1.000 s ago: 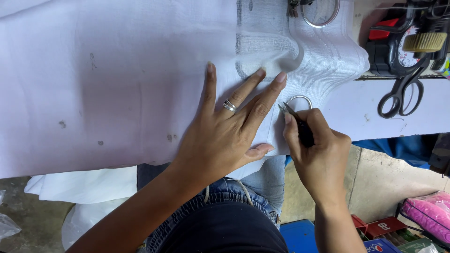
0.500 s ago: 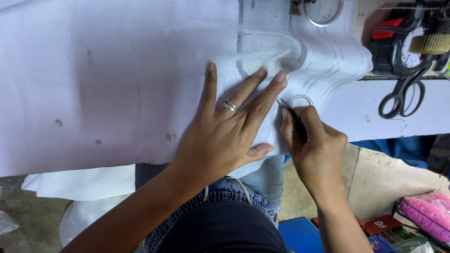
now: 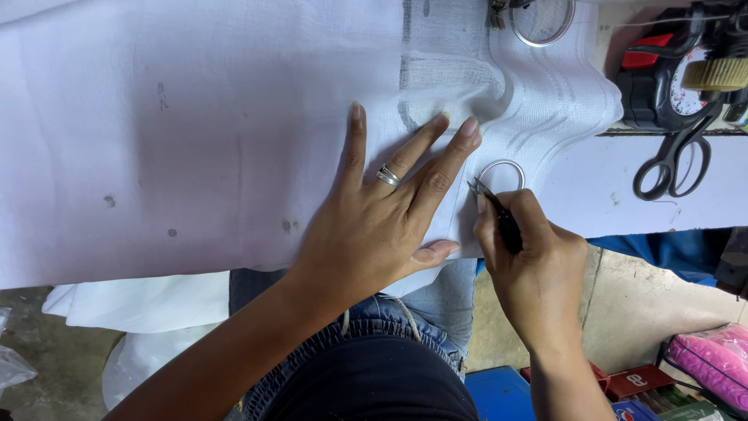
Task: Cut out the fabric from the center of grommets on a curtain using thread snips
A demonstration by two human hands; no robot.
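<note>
A white fabric [image 3: 202,132] lies spread over the table. My left hand [image 3: 382,218] presses flat on it with fingers spread, a ring on one finger. My right hand [image 3: 530,265] grips a small black snipping tool [image 3: 499,214], its metal tips at the lower left edge of a silver metal ring [image 3: 502,173] set at the fabric's edge. A second silver ring [image 3: 543,22] sits in the fabric near the top.
Black scissors [image 3: 674,160] lie on the white table at the right. A black and red machine [image 3: 670,74] stands at the top right. Below the table edge are a blue box [image 3: 506,394], red packets [image 3: 639,382] and a pink bundle [image 3: 713,359].
My right hand has shifted slightly up and left, bringing the tool tips to the ring's edge. My left hand stays pressed on the fabric.
</note>
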